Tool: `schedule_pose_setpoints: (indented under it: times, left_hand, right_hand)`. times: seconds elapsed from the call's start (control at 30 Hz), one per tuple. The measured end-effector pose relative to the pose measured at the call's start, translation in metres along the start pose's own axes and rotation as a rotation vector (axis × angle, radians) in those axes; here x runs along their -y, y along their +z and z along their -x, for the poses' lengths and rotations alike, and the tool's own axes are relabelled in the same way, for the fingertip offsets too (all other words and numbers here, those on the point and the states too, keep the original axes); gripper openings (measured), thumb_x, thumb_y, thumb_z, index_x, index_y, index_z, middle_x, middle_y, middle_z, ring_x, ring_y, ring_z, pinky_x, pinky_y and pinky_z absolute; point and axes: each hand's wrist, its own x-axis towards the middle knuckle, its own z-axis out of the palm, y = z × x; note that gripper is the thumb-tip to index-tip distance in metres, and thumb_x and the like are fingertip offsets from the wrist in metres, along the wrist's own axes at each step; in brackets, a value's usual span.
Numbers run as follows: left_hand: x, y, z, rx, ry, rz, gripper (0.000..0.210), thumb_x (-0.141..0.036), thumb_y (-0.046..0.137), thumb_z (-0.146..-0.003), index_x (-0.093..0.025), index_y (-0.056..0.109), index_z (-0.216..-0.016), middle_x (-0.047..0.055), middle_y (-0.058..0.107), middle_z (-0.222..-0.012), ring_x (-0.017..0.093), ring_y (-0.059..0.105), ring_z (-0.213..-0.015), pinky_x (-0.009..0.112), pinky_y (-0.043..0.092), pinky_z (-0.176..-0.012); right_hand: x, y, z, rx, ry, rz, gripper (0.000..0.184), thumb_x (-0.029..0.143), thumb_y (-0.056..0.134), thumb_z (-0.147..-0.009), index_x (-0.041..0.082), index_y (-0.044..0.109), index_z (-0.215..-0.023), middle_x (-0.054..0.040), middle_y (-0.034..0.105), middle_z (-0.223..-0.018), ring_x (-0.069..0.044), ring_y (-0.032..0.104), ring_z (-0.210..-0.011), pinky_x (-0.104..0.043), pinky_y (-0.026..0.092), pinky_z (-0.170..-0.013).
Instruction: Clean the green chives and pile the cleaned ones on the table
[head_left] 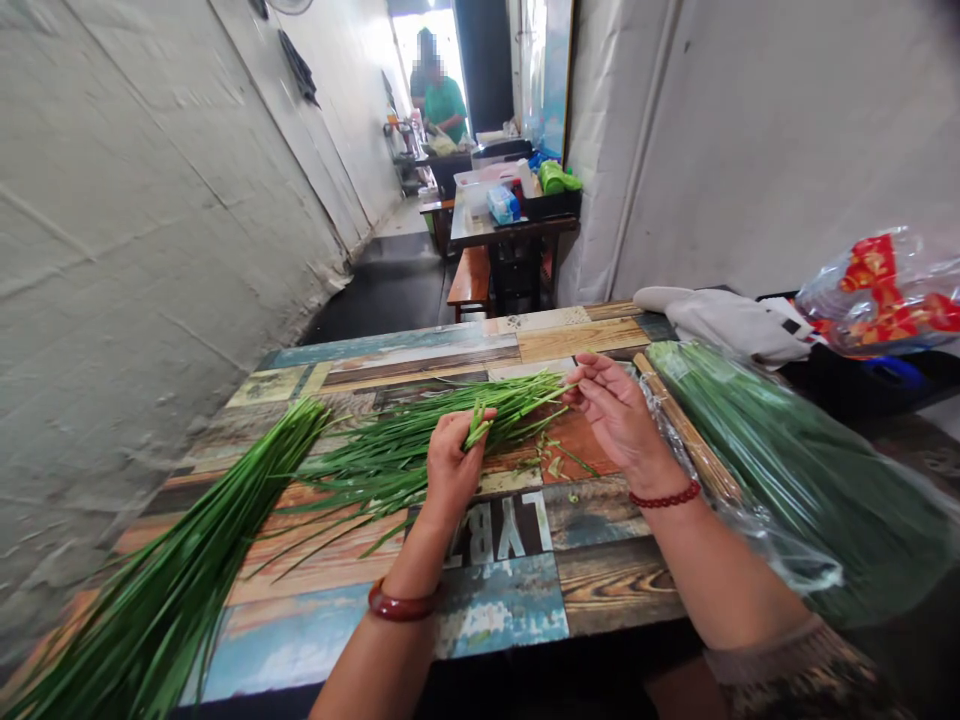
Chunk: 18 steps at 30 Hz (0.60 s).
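Note:
My left hand (456,455), with a brown bangle at its wrist, is closed around a small bunch of garlic chives (478,425), the cut ends showing above the fist. Thumb and fingers of my right hand (609,405) pinch the pale stem end of a chive at the right edge of the loose pile. That pile of garlic chives (390,445) lies across the middle of the table, partly behind my left hand. A neater bundle of chives (217,550) stretches along the left side. Small trimmed bits (556,465) lie below my right hand.
On the right of the patchwork-patterned table (502,610) lie a plastic bag of greens (795,470) and wrapped wooden sticks (686,425). A grey cloth cap (739,320) and a red-printed plastic package (885,290) sit behind them. Farther back, a person in green (446,105) stands beyond another table (480,225).

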Motion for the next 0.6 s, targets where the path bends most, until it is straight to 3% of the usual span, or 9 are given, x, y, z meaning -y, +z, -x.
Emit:
schedule_pose_setpoints:
  times: [0.1, 0.23, 0.3, 0.47, 0.53, 0.6]
  left_hand:
    - [0.003, 0.003, 0.001, 0.116, -0.021, 0.026, 0.025, -0.033, 0.050, -0.091, -0.023, 0.071, -0.098, 0.004, 0.072, -0.094, 0.017, 0.062, -0.093, 0.029, 0.047, -0.084]
    - [0.002, 0.006, 0.003, 0.216, -0.059, 0.079, 0.025, -0.035, 0.050, -0.090, -0.019, 0.070, -0.094, 0.002, 0.069, -0.080, 0.014, 0.061, -0.076, 0.024, 0.045, -0.072]
    - [0.001, 0.007, 0.003, 0.209, -0.084, 0.088, 0.025, -0.035, 0.050, -0.089, -0.018, 0.067, -0.087, 0.001, 0.066, -0.076, 0.012, 0.058, -0.072, 0.022, 0.044, -0.068]
    - [-0.002, 0.007, 0.001, 0.165, -0.102, 0.062, 0.020, -0.030, 0.049, -0.087, -0.017, 0.060, -0.075, -0.001, 0.061, -0.072, 0.011, 0.053, -0.069, 0.020, 0.040, -0.067]
    - [-0.003, 0.007, 0.000, 0.138, -0.103, 0.051, 0.018, -0.028, 0.049, -0.087, -0.018, 0.058, -0.075, -0.002, 0.059, -0.071, 0.010, 0.051, -0.067, 0.020, 0.039, -0.066]
    - [-0.004, 0.006, 0.000, 0.120, -0.113, 0.042, 0.018, -0.028, 0.049, -0.087, -0.018, 0.056, -0.075, -0.002, 0.057, -0.070, 0.010, 0.049, -0.066, 0.020, 0.038, -0.066]
  right_hand:
    - [-0.003, -0.001, -0.001, -0.013, -0.013, 0.035, 0.027, 0.025, 0.067, -0.079, 0.026, 0.063, -0.105, 0.0021, 0.062, -0.089, -0.011, 0.061, -0.078, -0.025, 0.054, -0.074]
    - [-0.011, -0.004, -0.004, -0.083, -0.088, 0.256, 0.024, 0.030, 0.064, -0.082, 0.024, 0.061, -0.104, -0.0002, 0.064, -0.089, -0.013, 0.062, -0.076, -0.029, 0.055, -0.072]
    - [-0.012, -0.005, -0.004, -0.129, -0.188, 0.449, 0.022, 0.032, 0.061, -0.084, 0.022, 0.062, -0.104, -0.0029, 0.066, -0.093, -0.015, 0.063, -0.081, -0.031, 0.055, -0.074]
    - [0.001, 0.007, 0.010, -0.160, -0.657, 0.980, 0.021, 0.023, 0.057, -0.087, 0.024, 0.062, -0.108, -0.0067, 0.066, -0.105, -0.021, 0.060, -0.103, -0.042, 0.049, -0.094]
    - [0.004, 0.013, 0.017, -0.065, -0.708, 1.047, 0.024, 0.019, 0.056, -0.088, 0.024, 0.060, -0.111, -0.0056, 0.068, -0.098, -0.020, 0.062, -0.096, -0.041, 0.050, -0.092]
    - [0.001, 0.015, 0.019, -0.001, -0.669, 1.059, 0.025, 0.018, 0.055, -0.088, 0.023, 0.059, -0.113, -0.0048, 0.068, -0.094, -0.018, 0.063, -0.088, -0.038, 0.051, -0.087]
